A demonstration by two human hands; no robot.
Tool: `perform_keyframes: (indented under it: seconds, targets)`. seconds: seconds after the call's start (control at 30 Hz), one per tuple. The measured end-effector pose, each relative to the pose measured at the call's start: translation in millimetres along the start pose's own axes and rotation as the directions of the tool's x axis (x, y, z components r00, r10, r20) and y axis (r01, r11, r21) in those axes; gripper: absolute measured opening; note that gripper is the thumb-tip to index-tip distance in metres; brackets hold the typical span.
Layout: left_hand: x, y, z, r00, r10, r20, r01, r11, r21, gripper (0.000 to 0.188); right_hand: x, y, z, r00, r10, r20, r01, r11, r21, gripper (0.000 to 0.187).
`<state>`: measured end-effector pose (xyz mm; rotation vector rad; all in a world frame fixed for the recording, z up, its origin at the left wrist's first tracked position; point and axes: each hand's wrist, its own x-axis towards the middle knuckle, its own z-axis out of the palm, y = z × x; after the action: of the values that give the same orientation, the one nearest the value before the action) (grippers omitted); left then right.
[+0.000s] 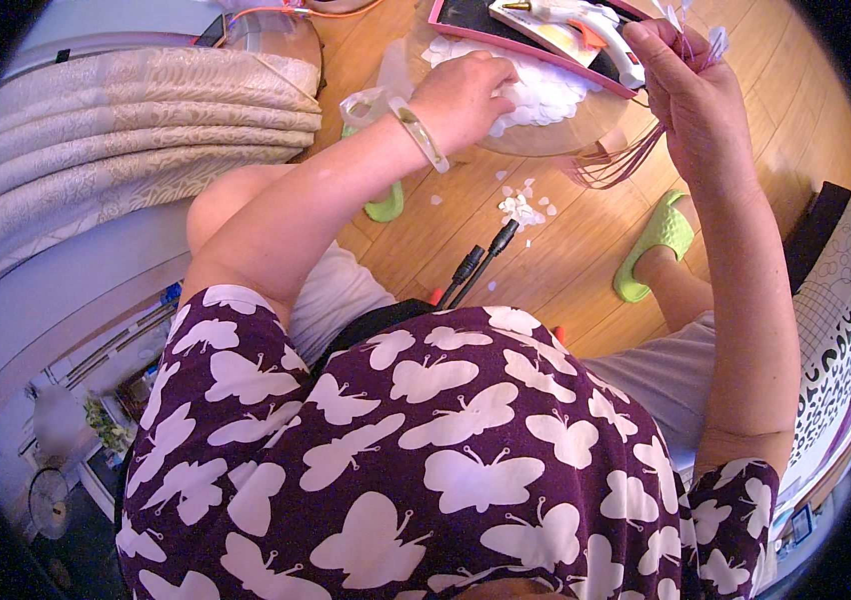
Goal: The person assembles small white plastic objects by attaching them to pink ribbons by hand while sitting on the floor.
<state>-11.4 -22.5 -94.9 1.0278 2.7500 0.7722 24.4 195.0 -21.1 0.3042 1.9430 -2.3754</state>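
Petals: small white round petals lie in a flat heap on the round glass table, thin and pale, overlapping each other.
Left hand: left hand rests on the near left part of the heap, fingers curled down onto the petals; whether a petal is pinched between them I cannot tell. A pale bangle sits on the wrist.
Right hand: right hand is raised at the right edge of the table, fingers clenched around a bundle of thin purple wire stems; the stems hang down below the hand, and small white petal tips stick out above the fingers.
Tray: pink-rimmed flat tray with dark inside lies on the far side of the table, touching the heap.
Glue gun: white glue gun with orange trigger lies on the tray, just beside the right hand.
Floor: a few fallen petals lie on the wooden floor below the table, between two green slippers.
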Motion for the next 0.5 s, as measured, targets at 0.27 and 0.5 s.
perform_keyframes:
  seconds: [0.27, 0.5]
  targets:
    - [2.1, 5.2, -4.4, 0.995, -0.079, 0.063, 0.077, 0.996, 0.046, 0.021, 1.7, -0.1, -4.6, 1.000, -0.009, 0.008, 0.009, 1.000, -0.016, 0.016]
    - [-0.1, 4.9, -5.5, 0.998, 0.062, -0.009, -0.061, 0.997, 0.045, 0.019, 3.3, 5.1, -3.4, 1.000, -0.017, 0.017, 0.018, 1.000, -0.017, 0.015]
